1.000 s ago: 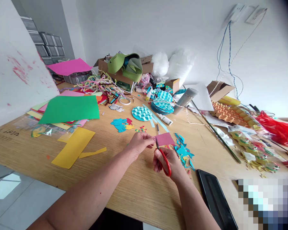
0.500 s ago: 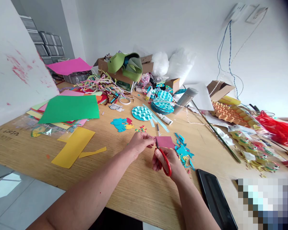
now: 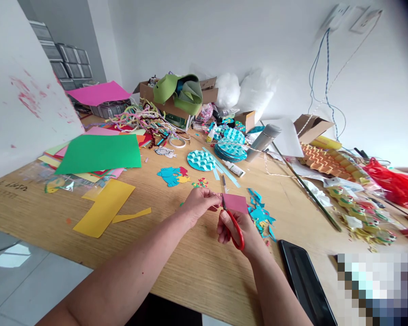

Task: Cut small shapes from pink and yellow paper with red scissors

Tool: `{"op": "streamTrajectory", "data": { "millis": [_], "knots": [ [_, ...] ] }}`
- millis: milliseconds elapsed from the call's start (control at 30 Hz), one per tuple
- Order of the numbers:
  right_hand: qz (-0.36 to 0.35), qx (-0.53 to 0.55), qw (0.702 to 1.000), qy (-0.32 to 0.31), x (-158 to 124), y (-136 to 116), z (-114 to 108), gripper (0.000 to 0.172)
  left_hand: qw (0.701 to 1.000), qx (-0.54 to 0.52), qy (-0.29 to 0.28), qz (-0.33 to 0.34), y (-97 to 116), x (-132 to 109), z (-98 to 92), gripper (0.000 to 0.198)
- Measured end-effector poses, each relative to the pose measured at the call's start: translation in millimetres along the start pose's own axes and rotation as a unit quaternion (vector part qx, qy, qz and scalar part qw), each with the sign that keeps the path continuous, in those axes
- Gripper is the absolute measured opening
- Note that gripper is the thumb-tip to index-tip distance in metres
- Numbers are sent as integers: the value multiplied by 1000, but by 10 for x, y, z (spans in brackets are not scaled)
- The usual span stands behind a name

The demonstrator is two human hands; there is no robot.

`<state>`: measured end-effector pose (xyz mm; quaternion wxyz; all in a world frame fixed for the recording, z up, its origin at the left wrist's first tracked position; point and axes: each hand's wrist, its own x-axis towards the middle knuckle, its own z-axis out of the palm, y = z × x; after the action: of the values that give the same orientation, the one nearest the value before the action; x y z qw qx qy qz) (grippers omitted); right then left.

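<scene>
My left hand [image 3: 199, 204] pinches the left edge of a small pink paper piece [image 3: 235, 202] and holds it just above the wooden table [image 3: 197, 267]. My right hand [image 3: 245, 231] is wrapped through the handles of red scissors [image 3: 233, 224], whose blades point up into the paper's left side. Blue paper scraps [image 3: 261, 215] lie just right of my hands.
Green [image 3: 100, 154] and yellow sheets [image 3: 104, 208] lie at left. Blue scalloped paper discs [image 3: 201, 160], a glue tube [image 3: 233, 169], a grey bottle [image 3: 262, 142] and cardboard boxes [image 3: 177, 106] sit behind. A black tablet [image 3: 304, 283] lies at right; a red bag [image 3: 392, 183] is far right.
The pink paper has tilted and dropped slightly as the scissor blades worked further along its left edge. Both hands stay in nearly the same place.
</scene>
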<state>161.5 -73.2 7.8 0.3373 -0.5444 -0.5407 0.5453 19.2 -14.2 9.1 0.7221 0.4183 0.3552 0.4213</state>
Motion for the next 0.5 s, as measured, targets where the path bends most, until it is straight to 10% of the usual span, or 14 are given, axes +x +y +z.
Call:
{"op": "streamTrajectory", "data": {
  "millis": [500],
  "knots": [
    [-33, -4, 999, 8, -42, -54, -13, 46, 1000, -15, -23, -11, 1, -4, -5, 15]
  ]
}}
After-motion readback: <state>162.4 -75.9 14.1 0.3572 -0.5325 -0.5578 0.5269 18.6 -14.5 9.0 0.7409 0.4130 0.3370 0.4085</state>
